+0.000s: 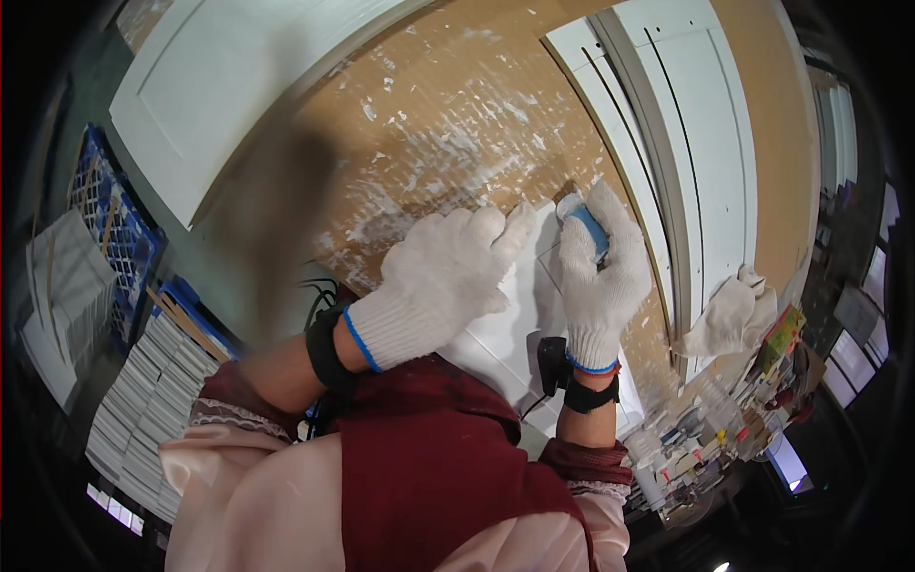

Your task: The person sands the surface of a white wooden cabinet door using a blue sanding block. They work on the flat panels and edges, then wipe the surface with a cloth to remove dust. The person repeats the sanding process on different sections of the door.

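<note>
The left hand (pixel 448 272), in a white knit glove, is laid over the white panel (pixel 507 329), with thumb and forefinger spread apart. In the right hand (pixel 606 276), gloved alike, a blue block (pixel 589 229) is pinched between thumb and fingers at the panel's far end; whether the panel is touched by the block cannot be told. The panel is supported on a brown table (pixel 448 105) smeared with white. To the right, grooved white boards (pixel 701 143) are laid lengthwise, with a crumpled cloth (pixel 732 315) beside them. Farther off, at upper left, a large framed panel (pixel 238 67) is seen.
</note>
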Demonstrator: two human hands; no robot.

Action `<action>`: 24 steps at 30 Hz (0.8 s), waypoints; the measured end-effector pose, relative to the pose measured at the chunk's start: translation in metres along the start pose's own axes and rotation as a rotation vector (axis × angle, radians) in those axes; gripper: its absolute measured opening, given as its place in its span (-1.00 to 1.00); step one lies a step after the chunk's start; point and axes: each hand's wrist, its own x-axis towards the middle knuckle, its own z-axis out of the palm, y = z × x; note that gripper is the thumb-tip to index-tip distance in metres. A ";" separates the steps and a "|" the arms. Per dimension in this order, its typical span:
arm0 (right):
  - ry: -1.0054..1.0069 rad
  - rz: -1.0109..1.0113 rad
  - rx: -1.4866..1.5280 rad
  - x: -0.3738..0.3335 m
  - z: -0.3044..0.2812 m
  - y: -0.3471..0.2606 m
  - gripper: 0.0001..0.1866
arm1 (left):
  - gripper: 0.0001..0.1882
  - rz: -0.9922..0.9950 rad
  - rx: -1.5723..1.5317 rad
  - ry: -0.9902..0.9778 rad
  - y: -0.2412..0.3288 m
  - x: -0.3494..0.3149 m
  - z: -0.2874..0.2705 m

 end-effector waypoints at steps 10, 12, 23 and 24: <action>-0.006 -0.012 -0.014 0.004 0.001 -0.002 -0.60 | -0.15 0.014 0.021 0.033 0.000 -0.002 0.000; 0.000 0.012 -0.031 0.004 0.002 -0.003 -0.61 | -0.14 0.008 0.024 0.007 -0.001 -0.002 0.001; 0.136 0.396 0.272 -0.021 -0.041 0.016 -0.63 | -0.14 0.028 0.031 0.053 -0.005 -0.003 0.006; 0.146 0.435 0.309 -0.029 -0.050 0.016 -0.62 | -0.14 0.044 0.024 0.086 -0.006 -0.005 0.007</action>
